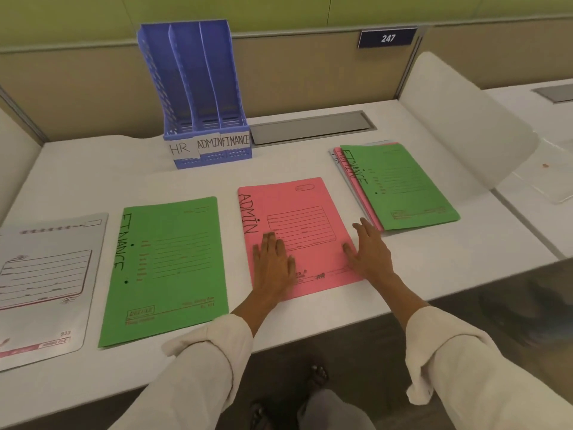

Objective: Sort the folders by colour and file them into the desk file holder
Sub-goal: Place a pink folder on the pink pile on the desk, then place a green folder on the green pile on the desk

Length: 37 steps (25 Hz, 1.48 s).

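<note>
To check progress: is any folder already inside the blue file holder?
No, all three slots of the blue file holder show only bare plastic.

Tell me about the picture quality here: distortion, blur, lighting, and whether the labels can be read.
Head view: wide-angle distortion bows the blue file holder and the desk edge; lighting is soft and even, with no harsh glare and only faint shadows under the left hand and right hand; handwritten ADMIN on the pink folder reads clearly, but its small printed text is blurred; the grey folder is cut off at the left edge.

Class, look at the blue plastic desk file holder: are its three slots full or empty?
Empty: the blue plastic desk file holder shows only bare dividers and slot floors.
</note>
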### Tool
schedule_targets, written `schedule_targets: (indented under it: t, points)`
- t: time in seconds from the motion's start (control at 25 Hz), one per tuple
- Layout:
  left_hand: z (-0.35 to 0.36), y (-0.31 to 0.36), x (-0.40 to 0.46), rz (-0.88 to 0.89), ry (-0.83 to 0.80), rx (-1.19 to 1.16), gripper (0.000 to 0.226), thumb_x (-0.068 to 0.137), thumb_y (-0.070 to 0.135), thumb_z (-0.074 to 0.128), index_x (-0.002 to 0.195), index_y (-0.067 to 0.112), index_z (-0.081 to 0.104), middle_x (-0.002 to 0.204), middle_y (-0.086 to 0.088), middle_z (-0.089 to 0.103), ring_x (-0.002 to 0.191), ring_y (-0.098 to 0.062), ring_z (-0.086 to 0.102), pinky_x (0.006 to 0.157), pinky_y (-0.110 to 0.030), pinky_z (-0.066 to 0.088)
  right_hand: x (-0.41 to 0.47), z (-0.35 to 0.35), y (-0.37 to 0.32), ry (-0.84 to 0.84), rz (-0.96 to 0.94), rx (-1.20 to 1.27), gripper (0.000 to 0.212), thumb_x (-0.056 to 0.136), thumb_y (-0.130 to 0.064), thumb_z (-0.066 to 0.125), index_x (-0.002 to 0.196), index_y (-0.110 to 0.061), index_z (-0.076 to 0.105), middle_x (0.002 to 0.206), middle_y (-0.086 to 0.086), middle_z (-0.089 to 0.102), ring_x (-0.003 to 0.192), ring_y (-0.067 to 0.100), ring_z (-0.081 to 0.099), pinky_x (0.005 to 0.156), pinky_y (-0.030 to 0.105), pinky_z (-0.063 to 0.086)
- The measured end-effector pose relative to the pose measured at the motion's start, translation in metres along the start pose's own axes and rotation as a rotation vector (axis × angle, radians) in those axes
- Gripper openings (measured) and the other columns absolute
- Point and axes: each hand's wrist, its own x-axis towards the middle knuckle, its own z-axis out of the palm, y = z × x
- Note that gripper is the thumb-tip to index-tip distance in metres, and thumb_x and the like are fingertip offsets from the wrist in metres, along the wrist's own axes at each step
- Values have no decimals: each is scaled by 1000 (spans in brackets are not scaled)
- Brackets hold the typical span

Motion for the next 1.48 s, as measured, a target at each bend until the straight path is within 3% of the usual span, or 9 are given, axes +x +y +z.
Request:
schedule_targets:
  t: [0.12,0.28,0.48,0.72,0.84,1.04,1.2,1.36,1.48]
  points:
    - [-3,36,25,78,-20,-94,54,99,31,39,143,1,34,156,-19,27,145,-32,25,119,-48,24,15,-23,26,106,123,29,56,89,-30,66,136,-7,46,148,14,43,133,35,44,101,52,45]
    - [-1,94,60,175,-25,-255,44,98,29,42,133,3,44,140,-17,43,126,-31,46,96,-45,48,45,-43,57,61,211,55,47,86,-36,68,123,-8,59,120,10,65,109,31,59,90,41,48]
    - [12,161,114,176,-142,-420,38,99,28,43,127,3,48,128,-14,54,113,-29,54,94,-42,47,86,-54,79,-30,197,4,44,78,-45,73,102,-9,65,92,7,68,79,25,59,66,29,46]
    - [24,202,169,-37,-162,-594,31,97,24,46,119,3,49,114,-15,59,101,-34,58,85,-45,50,108,-59,95,-102,37,-130,51,74,-58,66,67,-9,55,60,5,57,52,26,51,52,25,38]
    - [30,208,188,-142,-140,-640,28,95,24,51,114,3,51,108,-14,63,98,-31,60,78,-36,47,116,-64,93,-125,23,-139,52,76,-55,64,57,-8,54,48,4,48,45,24,43,47,22,34]
    - [36,217,205,-432,-162,-825,17,90,26,59,97,12,54,99,-9,63,89,-27,61,73,-31,47,121,-63,74,-164,43,-264,39,87,-43,57,64,-11,51,55,3,42,52,24,46,53,25,38]
    - [34,221,212,-541,-207,-943,25,83,34,68,91,11,66,93,-5,69,88,-24,65,83,-33,55,119,-76,71,-46,-5,-345,35,87,-40,57,70,-10,63,55,2,40,52,25,43,52,26,33]
    - [22,228,218,-580,-328,-1299,25,91,4,55,114,5,64,117,-13,69,102,-29,67,92,-42,56,112,-83,66,105,-75,-250,36,79,-44,69,62,-12,68,48,3,55,43,28,48,49,24,34]
    - [9,217,214,-528,-348,-1342,27,94,2,48,116,12,62,111,-8,69,90,-24,67,70,-38,59,117,-91,79,242,3,52,31,74,-44,75,87,-16,76,85,5,76,75,29,70,65,32,53]
